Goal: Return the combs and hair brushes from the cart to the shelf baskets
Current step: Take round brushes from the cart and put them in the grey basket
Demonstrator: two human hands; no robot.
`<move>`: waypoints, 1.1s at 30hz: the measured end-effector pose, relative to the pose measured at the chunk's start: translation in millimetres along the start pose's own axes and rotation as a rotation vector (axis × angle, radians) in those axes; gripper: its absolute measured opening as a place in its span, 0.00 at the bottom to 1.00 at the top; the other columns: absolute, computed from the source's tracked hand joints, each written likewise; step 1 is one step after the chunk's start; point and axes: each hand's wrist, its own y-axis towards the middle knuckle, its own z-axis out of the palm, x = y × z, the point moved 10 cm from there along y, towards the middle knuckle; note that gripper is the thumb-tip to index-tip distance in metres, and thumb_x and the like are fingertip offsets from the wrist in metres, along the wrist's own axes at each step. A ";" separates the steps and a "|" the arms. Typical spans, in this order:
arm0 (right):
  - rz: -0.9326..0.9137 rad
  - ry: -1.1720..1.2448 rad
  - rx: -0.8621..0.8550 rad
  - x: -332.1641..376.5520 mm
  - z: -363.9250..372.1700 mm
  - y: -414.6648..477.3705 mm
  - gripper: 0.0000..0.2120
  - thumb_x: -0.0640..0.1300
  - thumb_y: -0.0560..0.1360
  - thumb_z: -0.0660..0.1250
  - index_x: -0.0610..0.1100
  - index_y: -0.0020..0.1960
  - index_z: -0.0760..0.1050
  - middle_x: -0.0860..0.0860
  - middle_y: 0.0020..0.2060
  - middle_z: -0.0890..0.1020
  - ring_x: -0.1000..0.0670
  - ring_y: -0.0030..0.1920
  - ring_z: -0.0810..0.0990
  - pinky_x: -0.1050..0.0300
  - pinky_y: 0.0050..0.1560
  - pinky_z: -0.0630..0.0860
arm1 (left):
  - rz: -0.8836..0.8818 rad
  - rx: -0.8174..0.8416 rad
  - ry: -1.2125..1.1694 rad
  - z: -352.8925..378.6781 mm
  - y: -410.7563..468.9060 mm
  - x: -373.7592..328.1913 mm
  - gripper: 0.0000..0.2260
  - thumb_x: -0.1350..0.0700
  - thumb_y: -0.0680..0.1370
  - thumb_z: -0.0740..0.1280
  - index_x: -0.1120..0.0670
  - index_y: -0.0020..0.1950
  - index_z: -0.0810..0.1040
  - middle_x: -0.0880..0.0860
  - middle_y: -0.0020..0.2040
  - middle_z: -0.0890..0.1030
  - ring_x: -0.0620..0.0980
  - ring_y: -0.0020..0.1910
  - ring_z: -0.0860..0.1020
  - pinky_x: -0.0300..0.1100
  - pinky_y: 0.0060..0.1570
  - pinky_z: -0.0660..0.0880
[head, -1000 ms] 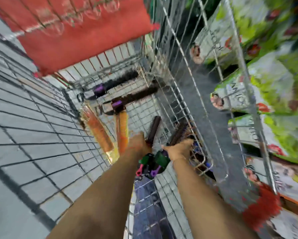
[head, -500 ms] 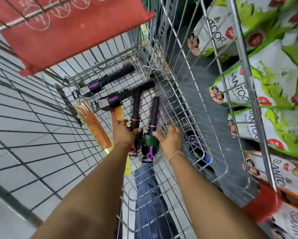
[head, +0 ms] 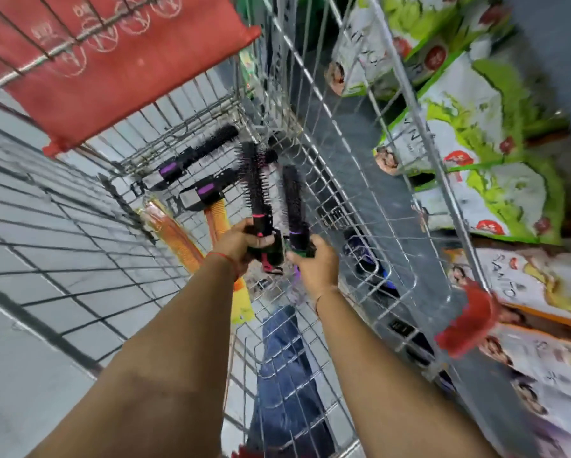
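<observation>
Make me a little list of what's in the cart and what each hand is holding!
left hand: closed around the pink-banded round brush
right hand: closed around the purple-banded round brush
still lying in cart: two black brushes with purple bands, two orange combs
beside cart: green and white packets on shelves
above cart: red cloth
</observation>
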 end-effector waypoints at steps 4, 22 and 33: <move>-0.154 0.313 -0.324 23.5 -44.6 -47.9 0.11 0.36 0.73 0.68 0.35 0.54 0.73 0.39 0.48 0.79 0.47 0.47 0.76 0.53 0.49 0.72 | -0.019 0.452 -0.078 61.9 -32.5 -26.3 0.24 0.64 0.43 0.82 0.55 0.35 0.80 0.50 0.27 0.83 0.47 0.28 0.83 0.34 0.31 0.80; -0.474 0.672 -1.452 69.8 -517.0 -320.3 0.09 0.39 0.74 0.66 0.42 0.47 0.66 0.49 0.34 0.73 0.71 0.25 0.71 0.75 0.35 0.68 | 0.494 1.130 0.895 489.4 -361.9 -119.4 0.16 0.68 0.75 0.64 0.58 0.30 0.85 0.48 0.28 0.85 0.40 0.27 0.82 0.29 0.33 0.79; -0.028 0.389 -0.978 -10.7 -538.1 -237.3 0.19 0.34 0.73 0.64 0.38 0.63 0.71 0.39 0.62 0.77 0.43 0.60 0.76 0.60 0.58 0.72 | 1.097 0.253 1.723 557.8 -310.1 -80.1 0.27 0.42 0.77 0.59 0.61 0.67 0.74 0.60 0.68 0.75 0.57 0.67 0.73 0.46 0.64 0.70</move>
